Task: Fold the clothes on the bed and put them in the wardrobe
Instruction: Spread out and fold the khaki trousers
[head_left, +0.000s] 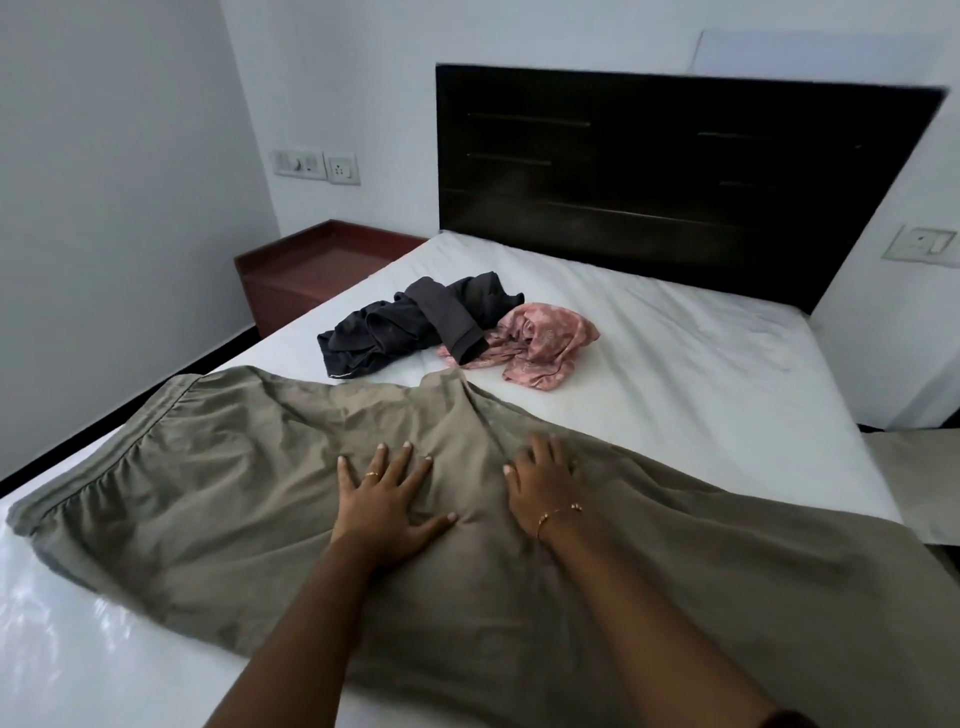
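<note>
Head view shows our left hand (387, 506) lying flat with fingers spread wide on the large olive-green cotton garment with a gathered waistband (260, 493), holding nothing, only pressing the cloth down. Our right hand (543, 475) rests just beside it on the same garment, palm down; its fingers look slightly bent over a crease running up the middle, and we judge it to be pressing rather than gripping, though the fingertips are partly hidden. The garment lies spread across the near part of the white-sheeted bed (675, 338), waistband toward our left, its right end trailing off the mattress edge. We seem to be smoothing it before the first fold. To do this well, we should sweep both palms outward from the centre crease toward the edges, keeping one hand anchored so the cloth does not drag across the slippery sheet, and draw the hanging end back onto the bed before folding. Beyond our hands, near the dark wooden headboard (675, 182), a crumpled dark grey garment (395, 325) and a crumpled pink patterned garment (545, 343) lie touching each other, not yet folded. No wardrobe appears in view.
</note>
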